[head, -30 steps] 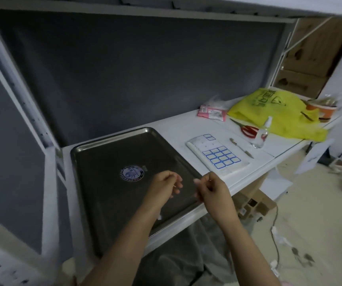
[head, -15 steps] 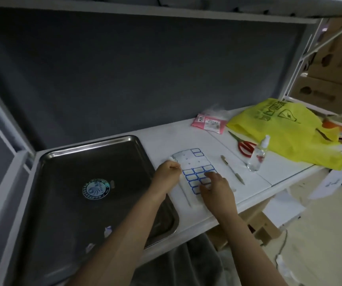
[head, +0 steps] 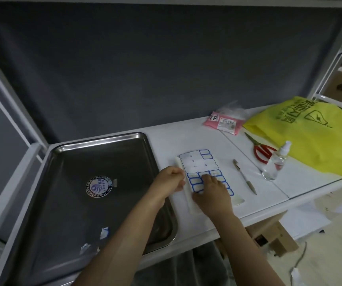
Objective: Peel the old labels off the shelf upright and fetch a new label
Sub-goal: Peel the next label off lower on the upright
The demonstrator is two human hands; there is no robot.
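1. Label sheet [head: 199,162]: a white backing sheet of small blue-bordered labels lies flat on the white shelf [head: 186,139], just right of a large metal tray [head: 104,141].
2. Its long axis runs away from the person, with the far end leaning slightly left. The far half is mostly bare backing, apart from two labels at its far right corner. The near half holds rows of unused labels.
3. Left hand [head: 167,182]: the fingers are curled at the sheet's left edge. The grip appears to pinch that edge and steady the sheet.
4. Right hand [head: 211,195]: it lies on the near half, with bent fingertips touching a label in the farthest full row. Whether this grip has lifted a corner cannot be told.
5. The right hand is the nearer one to the unused labels, which sit directly beneath it. The next move is probably to peel one label up and off while the left hand holds the sheet still.
6. Small crumpled scraps [head: 104,233] with blue edges lie in the tray's near part, likely old labels.
7. To the right lie a pen [head: 244,176], a clear spray bottle [head: 275,162], red-handled scissors [head: 263,151] and a yellow bag [head: 320,137].
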